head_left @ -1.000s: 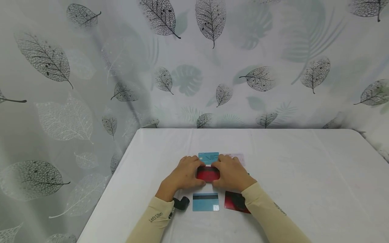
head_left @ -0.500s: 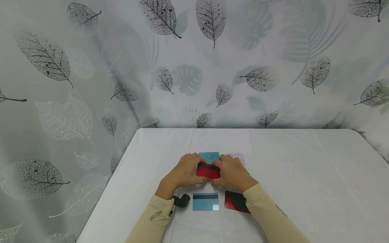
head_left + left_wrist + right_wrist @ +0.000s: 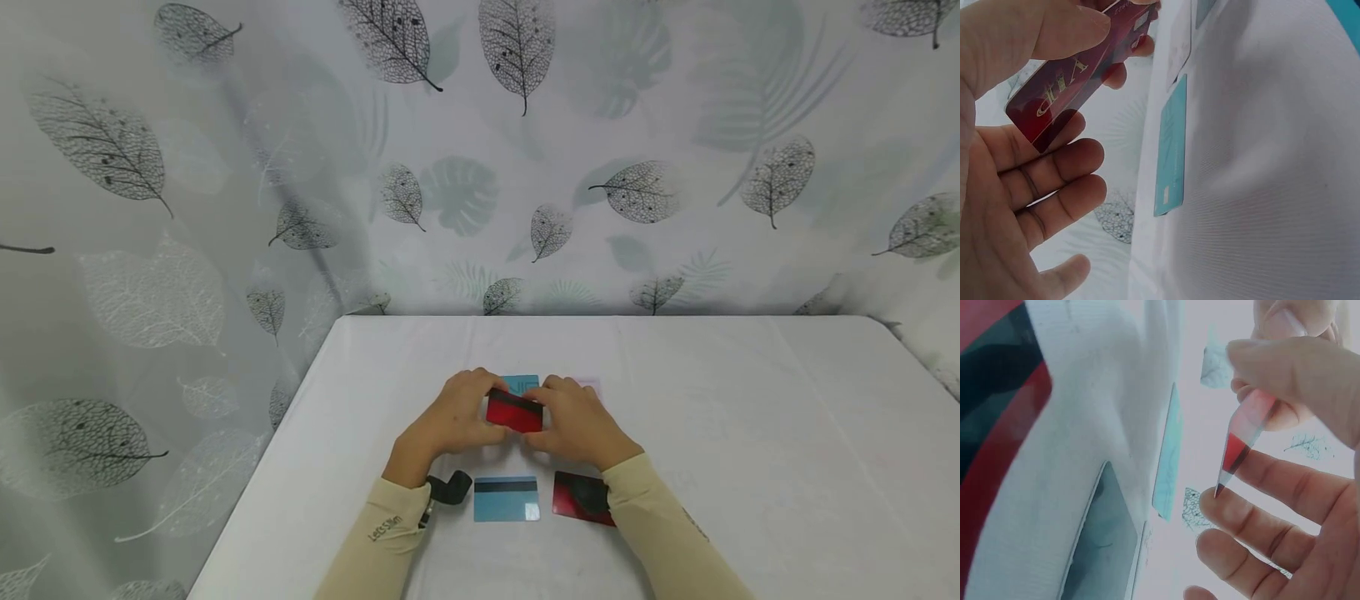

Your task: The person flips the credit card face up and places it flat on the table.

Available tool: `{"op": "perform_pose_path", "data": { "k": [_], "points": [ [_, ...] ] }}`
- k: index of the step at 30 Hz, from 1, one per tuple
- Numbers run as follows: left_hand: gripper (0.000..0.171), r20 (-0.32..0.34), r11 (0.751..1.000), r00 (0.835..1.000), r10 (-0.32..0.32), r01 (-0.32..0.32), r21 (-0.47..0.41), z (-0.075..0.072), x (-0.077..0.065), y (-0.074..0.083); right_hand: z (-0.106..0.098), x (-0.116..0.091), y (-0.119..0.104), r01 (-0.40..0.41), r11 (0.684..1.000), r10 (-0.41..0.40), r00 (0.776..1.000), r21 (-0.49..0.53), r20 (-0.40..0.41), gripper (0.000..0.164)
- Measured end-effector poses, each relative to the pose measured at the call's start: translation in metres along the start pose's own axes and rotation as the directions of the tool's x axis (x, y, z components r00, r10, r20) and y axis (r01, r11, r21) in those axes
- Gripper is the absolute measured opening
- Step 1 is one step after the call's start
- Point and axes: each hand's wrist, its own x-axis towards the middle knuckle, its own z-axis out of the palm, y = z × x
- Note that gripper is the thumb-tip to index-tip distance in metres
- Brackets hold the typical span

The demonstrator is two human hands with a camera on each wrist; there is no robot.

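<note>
A red card [image 3: 514, 412] with a dark stripe is held between both hands, raised over the white table and tilted, its right end lower in the head view. Gold VIP lettering shows on its other face [image 3: 1063, 84] in the left wrist view. My left hand [image 3: 459, 419] pinches the card's left end between thumb and fingers. My right hand [image 3: 576, 422] grips the right end the same way, its thumb and fingertips at the card [image 3: 1242, 440] in the right wrist view. Behind the hands lies a blue VIP card [image 3: 522, 383], partly covered by them.
Nearer on the table [image 3: 750, 450] lies a blue card [image 3: 506, 504] with a dark stripe. Right of it is a red and black card [image 3: 567, 502], partly hidden by a dark wrist device [image 3: 590, 497]. A pale pink card [image 3: 592, 383] shows behind my right hand.
Both hands have lifted the red card and moved slightly away from me. The card has gone from level to tilted, and the hands now cover more of the blue VIP card.
</note>
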Motion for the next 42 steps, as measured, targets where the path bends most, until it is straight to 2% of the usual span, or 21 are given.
{"op": "perform_pose_path", "data": {
  "k": [8,22,28,36,42],
  "points": [
    [0.051,0.010,0.998,0.999,-0.031,0.032,-0.058,-0.0027,-0.0014,0.0005,0.0040,0.0008,0.0030,-0.013,0.998,0.012,1.000,0.054,0.015,0.052],
    [0.055,0.011,0.995,1.000,-0.026,0.027,-0.100,-0.0034,-0.0005,-0.0015,0.0047,0.0005,0.0021,-0.038,0.994,0.035,0.999,0.099,0.026,0.056],
    [0.055,0.034,0.984,0.999,-0.026,0.032,-0.173,-0.0044,-0.0005,-0.0004,0.0057,-0.0006,0.0028,-0.042,0.988,0.037,0.999,0.147,0.037,0.056],
    [0.060,0.059,0.966,0.998,-0.033,0.047,-0.252,-0.0052,0.0006,0.0006,0.0054,-0.0015,0.0036,0.004,0.982,-0.009,1.000,0.187,0.024,0.053],
    [0.061,0.065,0.958,0.998,-0.014,0.032,-0.285,-0.0028,0.0030,-0.0006,0.0063,-0.0003,0.0043,-0.002,0.976,-0.006,0.999,0.219,0.034,0.052]
  ]
}}
